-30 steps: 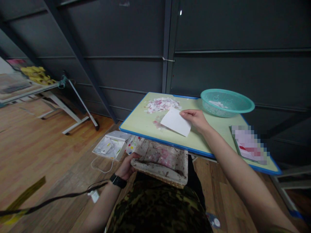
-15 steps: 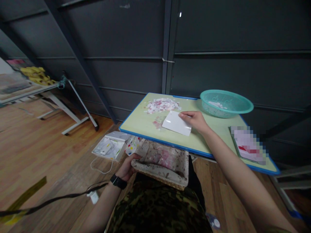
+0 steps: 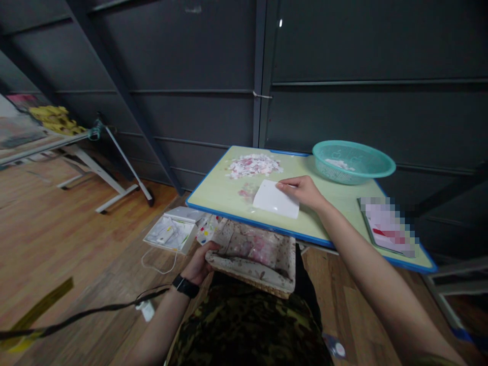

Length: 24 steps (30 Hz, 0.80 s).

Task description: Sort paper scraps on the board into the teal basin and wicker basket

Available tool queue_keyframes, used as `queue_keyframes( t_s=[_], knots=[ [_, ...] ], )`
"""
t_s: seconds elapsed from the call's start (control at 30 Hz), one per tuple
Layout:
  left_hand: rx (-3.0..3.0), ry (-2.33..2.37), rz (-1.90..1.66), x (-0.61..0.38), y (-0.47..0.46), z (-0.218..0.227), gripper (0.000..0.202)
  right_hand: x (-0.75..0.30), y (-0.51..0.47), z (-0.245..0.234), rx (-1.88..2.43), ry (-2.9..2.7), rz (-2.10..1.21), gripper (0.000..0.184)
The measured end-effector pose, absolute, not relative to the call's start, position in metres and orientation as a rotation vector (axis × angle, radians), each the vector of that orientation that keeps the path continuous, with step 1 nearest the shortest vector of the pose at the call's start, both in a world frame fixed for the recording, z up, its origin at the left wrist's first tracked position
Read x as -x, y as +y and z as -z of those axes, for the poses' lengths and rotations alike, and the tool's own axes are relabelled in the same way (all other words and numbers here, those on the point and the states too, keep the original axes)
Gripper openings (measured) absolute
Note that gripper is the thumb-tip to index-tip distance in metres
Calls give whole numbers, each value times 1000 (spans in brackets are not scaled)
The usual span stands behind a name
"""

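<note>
My right hand [image 3: 303, 192] pinches the far right corner of a white card [image 3: 276, 199] that lies almost flat on the green table with a blue rim [image 3: 213, 190]. A small smear of pink and white scraps [image 3: 246, 192] sits just left of the card, and a bigger heap of the same scraps [image 3: 254, 164] lies behind it. My left hand [image 3: 200, 264] grips the left edge of a shallow fabric-lined basket [image 3: 255, 259] held in my lap under the table's front edge; pink scraps lie inside it.
A teal plastic basket [image 3: 353, 160] with a few scraps stands at the table's back right. A booklet [image 3: 387, 226] lies at the right end. On the wooden floor sit an open white box [image 3: 170, 231] and a black cable [image 3: 87, 311]. Another table [image 3: 46, 142] stands far left.
My right hand has lowered the white card from a raised tilt to almost flat on the table and drawn it slightly left. The left hand and the basket have stayed put.
</note>
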State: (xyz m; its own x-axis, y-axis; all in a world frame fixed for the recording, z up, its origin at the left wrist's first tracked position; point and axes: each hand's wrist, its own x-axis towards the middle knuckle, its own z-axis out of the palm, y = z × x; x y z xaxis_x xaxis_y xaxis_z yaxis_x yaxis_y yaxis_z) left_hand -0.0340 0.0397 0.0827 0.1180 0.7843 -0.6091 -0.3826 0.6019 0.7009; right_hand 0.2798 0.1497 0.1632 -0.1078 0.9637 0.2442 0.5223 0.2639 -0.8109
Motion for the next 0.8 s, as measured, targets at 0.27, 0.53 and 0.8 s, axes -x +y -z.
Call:
queue_keyframes(
  t_s=[0.27,0.53,0.8],
  knots=[
    [-454,1155,-899,32,37,-87,17,-281,151,-162,1357,-1673,-658,45],
    [-445,1180,-890,31,36,-90,17,-278,149,-163,1337,-1710,-704,43],
    [-448,1172,-886,33,38,-86,20,-277,147,-163,1320,-1789,-874,48]
  ],
)
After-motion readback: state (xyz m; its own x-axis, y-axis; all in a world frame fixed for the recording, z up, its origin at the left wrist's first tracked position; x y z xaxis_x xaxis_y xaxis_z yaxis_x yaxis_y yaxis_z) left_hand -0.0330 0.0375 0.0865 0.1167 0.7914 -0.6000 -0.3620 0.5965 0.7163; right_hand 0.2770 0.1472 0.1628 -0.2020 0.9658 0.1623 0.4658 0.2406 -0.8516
